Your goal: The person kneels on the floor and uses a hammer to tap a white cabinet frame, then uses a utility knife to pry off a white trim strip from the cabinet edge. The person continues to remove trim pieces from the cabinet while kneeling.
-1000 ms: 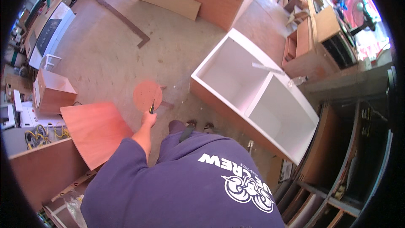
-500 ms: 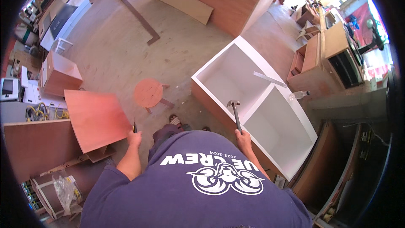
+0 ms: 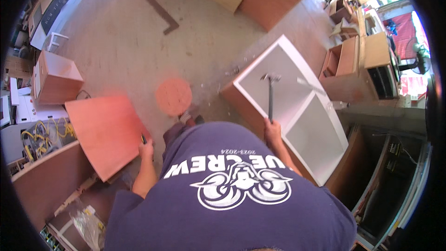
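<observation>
In my right hand (image 3: 272, 131), closed around the lower handle, is a claw hammer (image 3: 271, 100). Its head points away from me, over the near edge of an open white-edged cabinet box (image 3: 316, 132) with two compartments. My left hand (image 3: 146, 150) grips a small black-and-yellow hand tool (image 3: 143, 138); its exact kind is too small to make out. Close beside that hand leans a reddish-brown wooden panel (image 3: 104, 132). A round wooden stool (image 3: 173, 96) stands on the floor ahead, between my hands.
A pale flat strip (image 3: 311, 85) lies across the cabinet's far rim, with a clear plastic bottle (image 3: 340, 105) beside it. A long brown L-shaped piece (image 3: 151, 7) lies on the floor ahead. Yellow cables (image 3: 46, 137) and a drawer unit (image 3: 58, 79) are at left.
The view has shifted forward and turned slightly. The hammer has swung up and outward over the cabinet's far-left compartment. My left hand has risen against the panel's edge, still holding the tool.
</observation>
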`<action>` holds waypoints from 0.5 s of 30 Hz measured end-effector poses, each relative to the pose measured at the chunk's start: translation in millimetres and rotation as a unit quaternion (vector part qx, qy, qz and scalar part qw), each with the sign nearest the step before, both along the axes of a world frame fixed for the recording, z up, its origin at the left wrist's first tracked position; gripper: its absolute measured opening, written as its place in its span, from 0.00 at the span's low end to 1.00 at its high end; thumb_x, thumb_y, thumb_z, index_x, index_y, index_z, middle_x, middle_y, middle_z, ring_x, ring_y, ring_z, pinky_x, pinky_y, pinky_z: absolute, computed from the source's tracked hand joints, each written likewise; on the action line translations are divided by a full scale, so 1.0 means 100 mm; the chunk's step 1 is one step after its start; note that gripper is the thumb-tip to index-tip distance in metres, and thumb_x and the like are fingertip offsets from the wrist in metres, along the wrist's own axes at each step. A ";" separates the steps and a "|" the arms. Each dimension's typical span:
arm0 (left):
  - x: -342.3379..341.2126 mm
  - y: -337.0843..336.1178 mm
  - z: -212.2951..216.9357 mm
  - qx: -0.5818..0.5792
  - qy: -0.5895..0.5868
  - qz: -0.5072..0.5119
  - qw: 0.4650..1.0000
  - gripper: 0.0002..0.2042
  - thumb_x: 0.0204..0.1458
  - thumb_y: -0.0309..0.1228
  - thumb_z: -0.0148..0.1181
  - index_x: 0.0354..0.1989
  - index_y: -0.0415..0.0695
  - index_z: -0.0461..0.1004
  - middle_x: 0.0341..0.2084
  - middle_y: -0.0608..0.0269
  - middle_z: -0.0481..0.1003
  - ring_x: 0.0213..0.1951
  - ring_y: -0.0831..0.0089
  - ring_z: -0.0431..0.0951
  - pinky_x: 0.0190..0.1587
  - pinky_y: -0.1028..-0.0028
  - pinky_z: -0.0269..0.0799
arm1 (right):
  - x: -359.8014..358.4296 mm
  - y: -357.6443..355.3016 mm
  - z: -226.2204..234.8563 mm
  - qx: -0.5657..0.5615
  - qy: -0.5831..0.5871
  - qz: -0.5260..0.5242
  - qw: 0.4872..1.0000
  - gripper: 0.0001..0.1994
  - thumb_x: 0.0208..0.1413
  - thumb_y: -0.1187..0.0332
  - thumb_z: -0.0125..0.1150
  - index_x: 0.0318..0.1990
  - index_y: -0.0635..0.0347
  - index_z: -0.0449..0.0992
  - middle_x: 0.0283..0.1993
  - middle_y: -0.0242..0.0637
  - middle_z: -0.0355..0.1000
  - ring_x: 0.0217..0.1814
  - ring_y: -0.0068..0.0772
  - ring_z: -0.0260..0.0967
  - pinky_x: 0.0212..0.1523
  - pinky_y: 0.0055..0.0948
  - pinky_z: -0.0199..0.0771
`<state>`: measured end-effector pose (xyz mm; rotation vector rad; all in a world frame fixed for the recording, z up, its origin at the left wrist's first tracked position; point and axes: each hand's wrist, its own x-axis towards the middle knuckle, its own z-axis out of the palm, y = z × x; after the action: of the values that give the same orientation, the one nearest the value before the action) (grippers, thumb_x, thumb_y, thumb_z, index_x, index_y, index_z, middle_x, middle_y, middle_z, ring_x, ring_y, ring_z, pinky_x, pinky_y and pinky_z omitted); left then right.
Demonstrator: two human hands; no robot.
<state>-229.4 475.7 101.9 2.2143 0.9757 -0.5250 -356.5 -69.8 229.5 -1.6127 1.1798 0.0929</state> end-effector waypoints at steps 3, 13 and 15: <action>0.41 0.29 0.04 -0.001 -0.006 0.005 1.000 0.23 0.48 0.38 0.65 0.44 0.28 0.75 0.38 0.38 0.79 0.42 0.49 0.80 0.46 0.56 0.71 | 0.41 0.31 -0.16 0.027 0.067 -0.041 0.997 0.12 0.57 0.62 0.56 0.30 0.64 0.71 0.19 0.34 0.64 0.16 0.29 0.61 0.16 0.35 0.61; 1.35 0.90 0.19 -0.050 -0.091 0.131 0.986 0.14 0.49 0.26 0.60 0.42 0.27 0.74 0.29 0.54 0.75 0.30 0.64 0.76 0.34 0.60 0.71 | 2.00 0.41 -0.09 -0.035 -0.018 -0.021 0.999 0.11 0.55 0.63 0.57 0.33 0.63 0.75 0.22 0.34 0.68 0.19 0.28 0.65 0.20 0.33 0.65; 1.32 0.94 0.15 -0.010 -0.060 0.121 0.991 0.14 0.48 0.25 0.59 0.41 0.27 0.74 0.27 0.55 0.73 0.28 0.66 0.73 0.31 0.61 0.70 | 2.25 0.30 -0.17 0.009 -0.050 -0.012 0.999 0.12 0.59 0.60 0.59 0.30 0.58 0.72 0.18 0.28 0.62 0.12 0.24 0.58 0.12 0.29 0.58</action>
<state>-97.6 569.4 116.9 2.0460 1.1492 -0.2867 -131.9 -39.9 212.5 -1.5688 1.1179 0.0082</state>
